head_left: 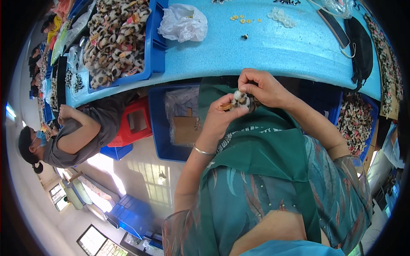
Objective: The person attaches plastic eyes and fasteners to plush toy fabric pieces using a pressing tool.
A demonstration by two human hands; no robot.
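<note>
In front of my green apron (260, 149), just off the table's near edge, I hold a small spotted plush piece (242, 101) in white, black and tan fur. My left hand (223, 114) grips it from the left, fingers wrapped round its lower side. At its upper end my right hand (265, 88) pinches the fur between thumb and forefinger. Whether a smaller part sits in that pinch, I cannot tell. On the light blue table (256, 55) lie several small yellow rings (242, 20), a cluster of clear plastic discs (282, 18) and a tiny black part (244, 37).
At the left, a blue crate (157, 55) is heaped with spotted plush pieces (115, 40), beside a crumpled white plastic bag (183, 23). A phone (333, 27) and black pouch (359, 51) lie right. Below stand blue bins (158, 128) and a red stool (132, 121). A co-worker (72, 136) sits left.
</note>
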